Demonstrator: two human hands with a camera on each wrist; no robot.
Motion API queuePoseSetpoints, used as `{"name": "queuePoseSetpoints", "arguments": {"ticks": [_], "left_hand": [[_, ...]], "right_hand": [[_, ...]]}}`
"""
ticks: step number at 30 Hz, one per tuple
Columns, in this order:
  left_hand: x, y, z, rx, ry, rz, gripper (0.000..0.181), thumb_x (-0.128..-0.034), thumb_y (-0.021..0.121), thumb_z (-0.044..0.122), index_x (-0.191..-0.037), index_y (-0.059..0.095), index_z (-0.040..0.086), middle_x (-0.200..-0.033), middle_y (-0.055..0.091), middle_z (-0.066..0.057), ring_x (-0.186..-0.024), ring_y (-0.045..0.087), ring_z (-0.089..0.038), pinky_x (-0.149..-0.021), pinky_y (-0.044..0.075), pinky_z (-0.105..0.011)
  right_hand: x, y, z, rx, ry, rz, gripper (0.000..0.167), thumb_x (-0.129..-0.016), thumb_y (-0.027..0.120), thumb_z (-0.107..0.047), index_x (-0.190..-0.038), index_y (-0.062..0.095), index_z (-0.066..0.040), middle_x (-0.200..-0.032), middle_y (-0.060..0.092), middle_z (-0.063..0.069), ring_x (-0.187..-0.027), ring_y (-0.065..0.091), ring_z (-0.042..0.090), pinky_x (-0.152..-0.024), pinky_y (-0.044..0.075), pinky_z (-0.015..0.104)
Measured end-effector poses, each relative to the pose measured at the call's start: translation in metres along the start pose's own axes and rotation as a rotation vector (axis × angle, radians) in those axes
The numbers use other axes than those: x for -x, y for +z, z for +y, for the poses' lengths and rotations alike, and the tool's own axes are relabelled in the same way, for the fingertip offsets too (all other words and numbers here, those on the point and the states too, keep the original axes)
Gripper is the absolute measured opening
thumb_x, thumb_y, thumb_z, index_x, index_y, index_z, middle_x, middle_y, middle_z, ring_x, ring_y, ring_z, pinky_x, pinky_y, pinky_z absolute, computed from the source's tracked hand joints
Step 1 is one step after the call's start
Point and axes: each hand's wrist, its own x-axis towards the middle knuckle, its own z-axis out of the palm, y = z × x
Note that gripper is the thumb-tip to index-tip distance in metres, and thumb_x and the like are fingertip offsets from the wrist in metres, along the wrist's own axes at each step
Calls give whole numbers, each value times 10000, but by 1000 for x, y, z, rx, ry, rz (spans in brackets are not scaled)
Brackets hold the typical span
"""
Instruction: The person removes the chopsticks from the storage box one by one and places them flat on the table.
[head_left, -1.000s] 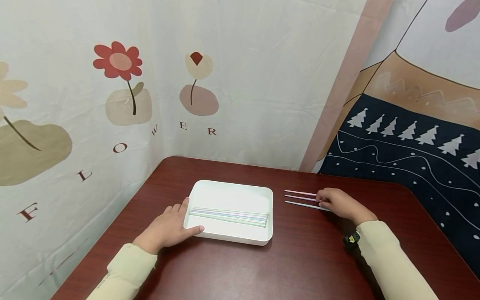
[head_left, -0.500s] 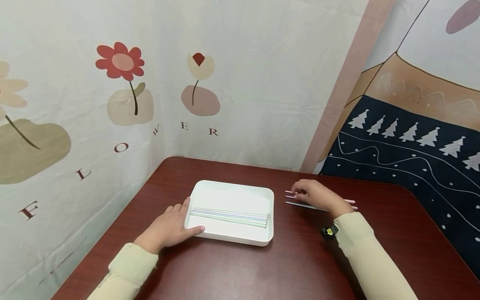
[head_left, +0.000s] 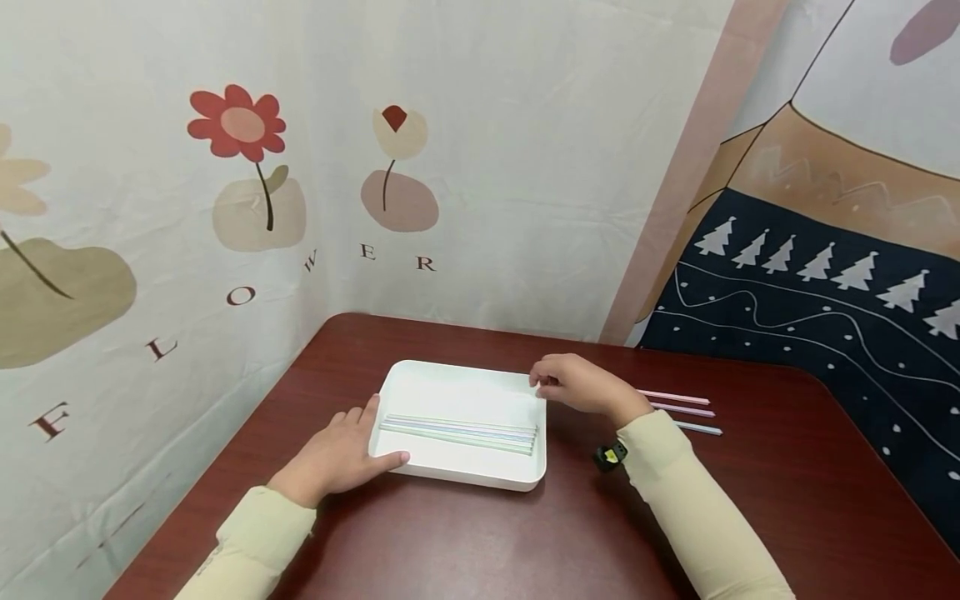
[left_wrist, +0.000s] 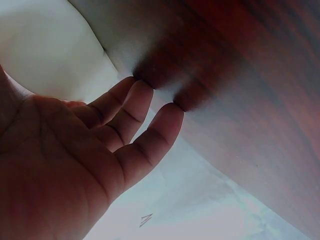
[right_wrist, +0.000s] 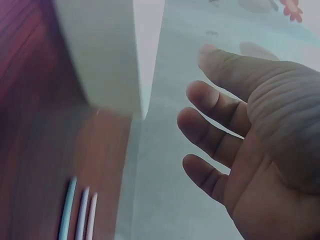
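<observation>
Left hand point(head_left: 335, 454) spread, right hand point(head_left: 581, 384) loosely curled

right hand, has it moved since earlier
Yes, in the head view the right hand has moved left to the far right corner of the white tray.

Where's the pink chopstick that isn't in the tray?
In the head view, the pink chopstick lies on the table right of the tray, beyond the purple chopstick, partly hidden by the right hand.
</observation>
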Motion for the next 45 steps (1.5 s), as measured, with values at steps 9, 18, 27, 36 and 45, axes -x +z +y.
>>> {"name": "queuePoseSetpoints", "arguments": {"ticks": [9, 18, 27, 36, 45], "left_hand": [[1, -1, -1, -9, -7, -8, 1151, -810, 583, 764, -1499, 270, -103, -1347, 497, -308, -1211, 480, -488, -946, 446, -556], [0, 0, 0, -12, -8, -18, 1166, -803, 576, 777, -1500, 265, -104, -1345, 499, -302, -1216, 476, -484, -944, 449, -552], [-1, 0, 1, -18, -18, -24, 1179, -798, 570, 786, -1501, 263, -109, -1346, 500, -300, -1215, 480, -477, -942, 453, -549], [-1, 2, 0, -31, -13, -20, 1183, -796, 561, 796, -1500, 269, -108, -1348, 501, -298, -1217, 481, -473, -952, 449, -543], [0, 1, 0, -29, -22, -24, 1183, -796, 571, 788, -1499, 266, -113, -1349, 497, -305, -1218, 478, -481, -952, 448, -548]], "right_hand": [[-33, 9, -22, -53, -41, 3, 112, -952, 684, -148, -1056, 711, -119, -1015, 639, -69, -855, 564, 118, -755, 486, 308], [-59, 33, -34, -159, -43, -32, 103, -963, 672, -158, -1054, 697, -118, -946, 622, -85, -833, 562, 109, -728, 485, 295], [-78, 56, -41, -264, 0, -99, 76, -963, 664, -150, -1028, 703, -142, -887, 623, -88, -800, 544, 98, -717, 460, 278], [-83, 75, -35, -329, 29, -128, 51, -958, 675, -162, -994, 692, -194, -869, 621, -89, -766, 531, 68, -704, 448, 253], [-84, 84, -29, -401, 41, -146, 60, -959, 674, -159, -984, 702, -206, -835, 612, -63, -738, 517, 82, -689, 441, 262]]}}
